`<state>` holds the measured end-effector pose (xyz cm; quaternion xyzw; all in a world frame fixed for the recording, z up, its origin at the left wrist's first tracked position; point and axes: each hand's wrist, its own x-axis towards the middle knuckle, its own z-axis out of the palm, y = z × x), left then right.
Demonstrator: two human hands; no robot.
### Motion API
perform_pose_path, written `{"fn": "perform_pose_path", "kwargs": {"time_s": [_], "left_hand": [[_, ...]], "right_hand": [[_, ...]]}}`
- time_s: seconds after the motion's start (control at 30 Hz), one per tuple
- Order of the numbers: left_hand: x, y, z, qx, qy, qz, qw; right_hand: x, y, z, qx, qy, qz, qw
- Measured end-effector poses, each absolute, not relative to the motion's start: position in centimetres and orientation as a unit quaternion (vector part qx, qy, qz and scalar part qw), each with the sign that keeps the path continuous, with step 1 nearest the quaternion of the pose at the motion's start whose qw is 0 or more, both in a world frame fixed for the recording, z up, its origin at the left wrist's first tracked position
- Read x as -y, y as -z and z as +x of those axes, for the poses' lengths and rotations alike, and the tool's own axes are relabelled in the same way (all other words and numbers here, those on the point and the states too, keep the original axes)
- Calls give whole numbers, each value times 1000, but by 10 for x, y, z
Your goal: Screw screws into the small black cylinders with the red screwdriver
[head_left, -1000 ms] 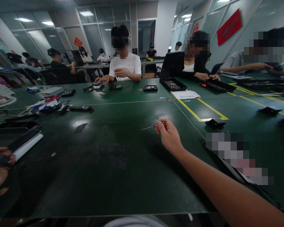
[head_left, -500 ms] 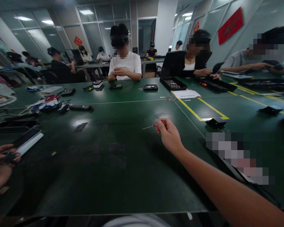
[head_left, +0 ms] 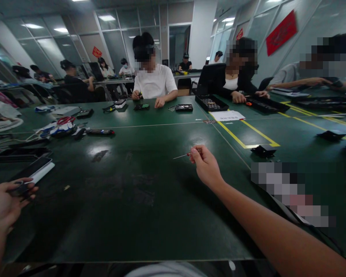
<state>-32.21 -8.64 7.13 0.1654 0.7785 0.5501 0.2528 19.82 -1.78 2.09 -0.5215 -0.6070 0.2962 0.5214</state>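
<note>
My right hand reaches out over the middle of the green table and pinches a thin screwdriver with a red handle, its metal tip pointing left. My left hand is at the near left edge, fingers closed around a small dark object that I cannot identify. Just beyond that hand a black phone on a white slab lies flat on the table.
Tools, cables and a red-handled item clutter the far left. Black trays and a white sheet lie across the table by seated people. Yellow tape lines and small black parts are to the right.
My left hand has moved right and slightly forward with the small dark object, away from the phone. My right hand with the screwdriver has stayed in place.
</note>
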Motion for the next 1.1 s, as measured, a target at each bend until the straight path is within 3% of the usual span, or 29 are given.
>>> {"fn": "perform_pose_path", "kwargs": {"time_s": [0.23, 0.43, 0.63, 0.83, 1.1], "left_hand": [[52, -80, -252, -711, -592, 227, 304], [10, -63, -176, -635, -532, 398, 394], [-24, -34, -81, -565, -466, 612, 299], [-28, -14, -26, -530, -404, 687, 289], [-17, -8, -17, -532, -316, 755, 217]], "right_hand": [[19, -23, 196, 608, -302, -516, 523], [17, -19, 197, 609, -292, -527, 516], [14, -9, 195, 619, -279, -520, 519], [6, 2, 185, 451, -498, -492, 554], [-2, 0, 179, 461, -482, -542, 512]]}}
